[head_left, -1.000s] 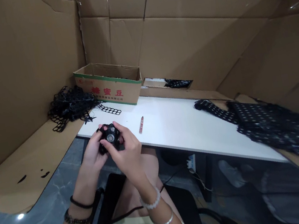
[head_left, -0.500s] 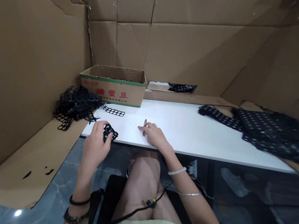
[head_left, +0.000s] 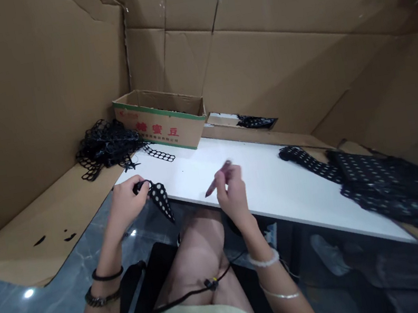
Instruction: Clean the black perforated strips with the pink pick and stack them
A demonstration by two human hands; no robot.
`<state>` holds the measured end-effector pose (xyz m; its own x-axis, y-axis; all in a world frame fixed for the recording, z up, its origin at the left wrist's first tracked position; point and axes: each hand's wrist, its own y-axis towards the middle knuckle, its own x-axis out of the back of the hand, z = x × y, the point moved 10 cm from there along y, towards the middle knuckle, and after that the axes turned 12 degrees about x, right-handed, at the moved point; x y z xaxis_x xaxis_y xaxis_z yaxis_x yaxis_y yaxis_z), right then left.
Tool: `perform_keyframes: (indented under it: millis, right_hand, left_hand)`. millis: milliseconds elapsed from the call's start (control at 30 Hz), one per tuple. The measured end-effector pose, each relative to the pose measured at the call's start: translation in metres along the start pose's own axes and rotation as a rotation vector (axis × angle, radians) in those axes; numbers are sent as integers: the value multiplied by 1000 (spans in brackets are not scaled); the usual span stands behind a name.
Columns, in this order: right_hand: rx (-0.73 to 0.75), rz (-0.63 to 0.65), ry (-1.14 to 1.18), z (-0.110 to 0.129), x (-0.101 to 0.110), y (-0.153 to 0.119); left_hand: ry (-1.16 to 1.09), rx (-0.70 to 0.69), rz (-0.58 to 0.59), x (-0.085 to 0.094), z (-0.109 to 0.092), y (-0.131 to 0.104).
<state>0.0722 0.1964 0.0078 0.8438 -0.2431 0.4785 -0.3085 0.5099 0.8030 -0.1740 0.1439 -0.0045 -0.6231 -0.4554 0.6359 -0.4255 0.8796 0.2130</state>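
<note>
My left hand (head_left: pixel 130 199) pinches a black perforated piece (head_left: pixel 160 199) between thumb and fingers. Its pointed end hangs past the near edge of the white tabletop (head_left: pixel 269 178). Over that edge, my right hand (head_left: pixel 232 195) is closed around a slim, dark reddish-brown pointed tool (head_left: pixel 216 179), slightly blurred, its tip aimed to the lower left. The two hands are apart. Beyond my left hand a heap of black netted strips (head_left: pixel 106 141) lies beside an open cardboard box (head_left: pixel 170 128), with one strip trailing onto the tabletop.
Black perforated sheets (head_left: pixel 390 185) are piled at the right end of the table. Tall cardboard walls (head_left: pixel 279 75) enclose the back and sides. More black material (head_left: pixel 255 121) shows through a slot in the back wall. A cable (head_left: pixel 188 294) crosses my lap.
My right hand has lifted off the tabletop and moved right, the pointed tool now held in it. The black piece in my left hand, bunched before, now hangs with its point down.
</note>
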Motion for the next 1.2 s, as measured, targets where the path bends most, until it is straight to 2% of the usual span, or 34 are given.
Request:
perform_keyframes:
  millis: [67, 133, 200, 267, 400, 533, 667, 867, 1033, 1200]
  right_hand:
    - [12, -242, 220, 29, 16, -5]
    - [40, -428, 324, 56, 22, -11]
    - [32, -561, 336, 73, 17, -16]
    - [6, -632, 309, 83, 6, -20]
    - [23, -643, 335, 91, -17, -22]
    - [55, -626, 360, 92, -24, -22]
    - [78, -606, 351, 94, -26, -19]
    - [108, -664, 322, 93, -23, -22]
    - [103, -648, 318, 91, -25, -21]
    - [113, -574, 153, 100, -25, -18]
  left_hand:
    - [-212, 83, 56, -4, 4, 0]
    - [-337, 159, 88, -8, 8, 0]
    - [-395, 192, 105, -11, 9, -1]
    - [-431, 194, 124, -13, 8, -1]
    - [-469, 181, 139, -14, 4, -1]
    - [-471, 164, 148, -14, 0, -3]
    - [-460, 160, 168, -17, 0, -4]
    - [-476, 162, 154, -17, 2, -3]
    - [-445, 153, 156, -17, 2, -3]
    - [-305, 72, 127, -15, -5, -5]
